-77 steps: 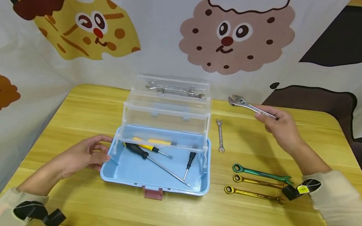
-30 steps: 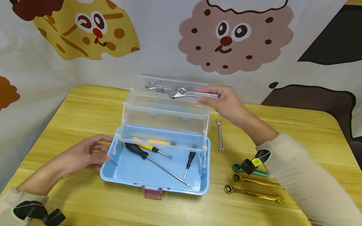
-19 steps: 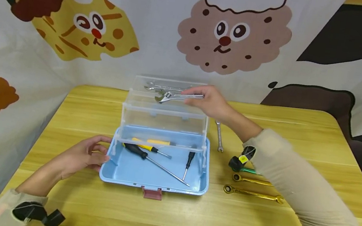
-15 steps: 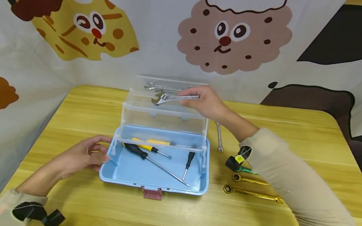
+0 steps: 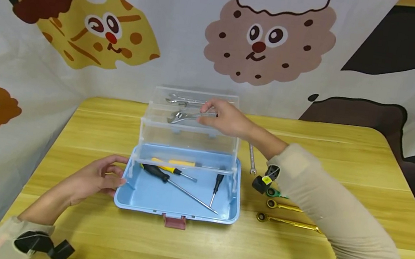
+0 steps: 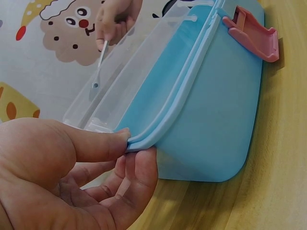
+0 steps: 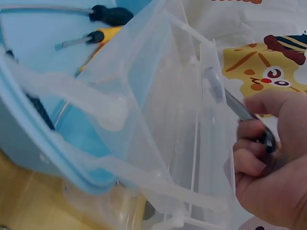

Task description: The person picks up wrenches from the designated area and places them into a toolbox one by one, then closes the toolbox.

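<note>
Firmly, right hand (image 5: 229, 119) fingers pinch the adjustable wrench (image 5: 185, 116) handle; stiff, heavy steel. Left hand (image 5: 97, 176) fingers pinch the toolbox (image 5: 177, 208) rim.

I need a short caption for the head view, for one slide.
Right hand lowers adjustable wrench into clear tray.

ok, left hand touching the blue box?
Touching. The left wrist view shows the left hand with thumb and forefinger pinching the rim of the blue box; the head view agrees.

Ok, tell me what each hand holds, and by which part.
Right hand pinches the wrench by its handle end. Left hand grips the toolbox rim.
</note>
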Demonstrator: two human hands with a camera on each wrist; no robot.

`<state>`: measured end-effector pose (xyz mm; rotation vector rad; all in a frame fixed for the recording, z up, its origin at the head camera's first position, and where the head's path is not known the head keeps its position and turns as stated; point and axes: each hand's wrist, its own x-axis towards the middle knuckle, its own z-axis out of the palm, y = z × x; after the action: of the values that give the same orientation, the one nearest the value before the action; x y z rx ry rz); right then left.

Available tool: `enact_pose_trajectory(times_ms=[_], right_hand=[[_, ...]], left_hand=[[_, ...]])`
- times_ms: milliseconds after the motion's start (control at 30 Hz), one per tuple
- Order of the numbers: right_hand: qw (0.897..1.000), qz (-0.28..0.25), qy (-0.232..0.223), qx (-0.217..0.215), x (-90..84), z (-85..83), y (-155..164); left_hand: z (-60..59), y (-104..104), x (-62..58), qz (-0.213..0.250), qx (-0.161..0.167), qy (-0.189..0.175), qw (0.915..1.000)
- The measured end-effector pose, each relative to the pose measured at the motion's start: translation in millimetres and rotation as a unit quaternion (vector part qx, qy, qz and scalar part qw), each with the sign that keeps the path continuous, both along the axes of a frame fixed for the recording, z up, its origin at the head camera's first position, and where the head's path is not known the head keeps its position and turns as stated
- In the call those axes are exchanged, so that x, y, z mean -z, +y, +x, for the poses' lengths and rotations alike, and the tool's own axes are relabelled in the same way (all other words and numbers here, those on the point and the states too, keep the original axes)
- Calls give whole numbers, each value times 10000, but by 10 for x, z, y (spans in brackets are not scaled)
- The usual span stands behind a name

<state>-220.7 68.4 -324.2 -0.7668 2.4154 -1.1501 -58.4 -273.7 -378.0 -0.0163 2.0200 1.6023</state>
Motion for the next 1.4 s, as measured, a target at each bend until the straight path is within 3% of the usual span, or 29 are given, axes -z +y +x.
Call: enact_pose_trajectory(times_ms=[233,600,800,1400], right_hand=[[9973,221,640,-268,-1,-7,61],[9889,489,1391,-183,69,11,41],[9851,694,1571,-131,77,28,37],[9758,600,2102,-94,96,53,160]], left_hand=[[4,-8,-2,-2,-19,-39,10000],[17,-9,-2,13,-20,-45,10000],[19,-10,-5,64,-4,-50,10000],[5,6,18,129,8,-58,9999]])
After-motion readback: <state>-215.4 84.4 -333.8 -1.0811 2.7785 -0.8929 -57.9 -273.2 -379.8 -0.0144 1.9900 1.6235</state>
